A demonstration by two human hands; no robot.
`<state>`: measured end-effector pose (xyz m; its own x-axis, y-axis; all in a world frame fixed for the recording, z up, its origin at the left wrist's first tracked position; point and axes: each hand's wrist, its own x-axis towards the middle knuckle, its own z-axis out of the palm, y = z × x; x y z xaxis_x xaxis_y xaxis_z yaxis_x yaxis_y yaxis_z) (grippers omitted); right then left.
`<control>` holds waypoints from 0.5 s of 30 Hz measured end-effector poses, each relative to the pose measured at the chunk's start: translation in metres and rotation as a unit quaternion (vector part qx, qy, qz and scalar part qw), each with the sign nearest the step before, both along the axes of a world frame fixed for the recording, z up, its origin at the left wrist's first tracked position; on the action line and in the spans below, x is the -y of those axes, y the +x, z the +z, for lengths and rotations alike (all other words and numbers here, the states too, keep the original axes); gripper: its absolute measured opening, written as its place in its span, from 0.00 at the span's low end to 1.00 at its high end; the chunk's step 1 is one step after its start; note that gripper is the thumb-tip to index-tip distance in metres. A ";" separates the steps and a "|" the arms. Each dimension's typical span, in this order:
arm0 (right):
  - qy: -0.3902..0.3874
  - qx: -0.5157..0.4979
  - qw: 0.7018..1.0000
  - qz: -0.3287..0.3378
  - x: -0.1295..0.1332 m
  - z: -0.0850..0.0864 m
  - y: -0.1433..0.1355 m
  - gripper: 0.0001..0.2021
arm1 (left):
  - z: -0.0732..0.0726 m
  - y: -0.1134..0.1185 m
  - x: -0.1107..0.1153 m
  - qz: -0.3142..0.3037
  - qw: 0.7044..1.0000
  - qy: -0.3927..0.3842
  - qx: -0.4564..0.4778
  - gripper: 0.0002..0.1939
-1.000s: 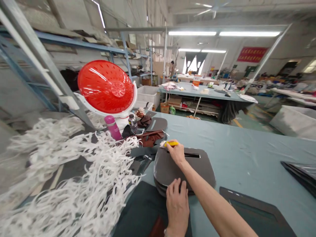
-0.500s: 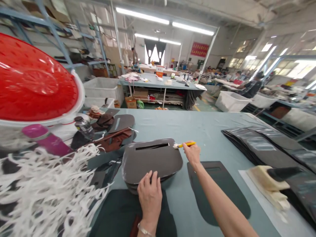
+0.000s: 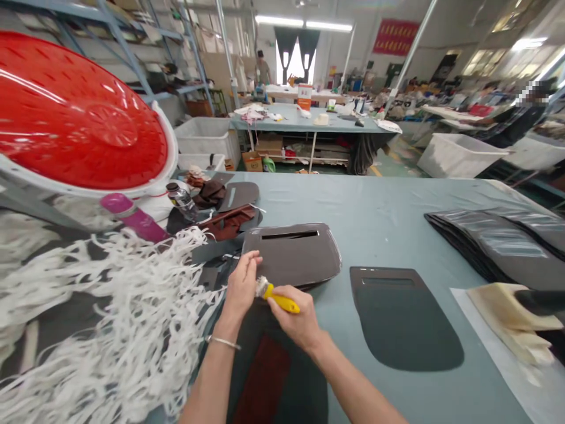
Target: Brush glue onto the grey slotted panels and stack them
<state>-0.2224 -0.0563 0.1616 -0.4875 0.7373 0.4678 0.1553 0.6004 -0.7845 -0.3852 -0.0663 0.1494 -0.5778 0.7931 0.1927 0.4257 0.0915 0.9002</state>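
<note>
A stack of dark grey rounded panels (image 3: 293, 259) with a long slot near its far edge lies on the blue-green table (image 3: 375, 218). My left hand (image 3: 242, 285) rests at the stack's near left corner, fingers extended against its edge. In my right hand (image 3: 293, 309) is a yellow-handled brush (image 3: 280, 299), its pale, coated bristles at the near left edge of the stack, close to my left fingers. Whitish smears run along the stack's right rim. To the right, a single dark panel (image 3: 406, 318) with a small slot lies flat.
White strips (image 3: 119, 318) are heaped at the left, below a purple bottle (image 3: 135, 218), a dark bottle (image 3: 182, 200) and a big red lid (image 3: 88, 118). More panels (image 3: 494, 235) and a cream block (image 3: 507, 312) are at the right. A person (image 3: 521, 118) sits far right.
My right hand has carried the brush from the stack's far right corner to its near left edge. My left hand has shifted left and up along the stack. The camera view has shifted too.
</note>
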 end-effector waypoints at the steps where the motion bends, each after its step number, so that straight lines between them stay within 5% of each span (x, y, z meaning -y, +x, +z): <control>1: -0.005 0.004 1.000 -0.006 -0.002 -0.005 0.005 0.07 | -0.004 -0.006 -0.001 -0.011 0.999 -0.019 -0.028 0.17; 5: -0.002 0.033 0.984 -0.176 -0.035 -0.005 0.078 0.08 | -0.022 -0.005 -0.003 -0.034 0.986 -0.025 -0.162 0.17; 8: 0.040 0.032 0.931 -0.361 -0.062 0.012 0.108 0.09 | -0.024 0.013 -0.001 -0.019 0.961 -0.052 -0.269 0.18; 10: 0.052 0.010 0.929 -0.366 -0.071 0.023 0.080 0.10 | -0.021 0.027 0.000 0.014 0.939 -0.075 -0.334 0.18; 15: 0.019 -0.041 0.990 -0.133 -0.078 0.022 -0.057 0.09 | -0.023 0.042 -0.004 0.073 0.908 -0.097 -0.401 0.16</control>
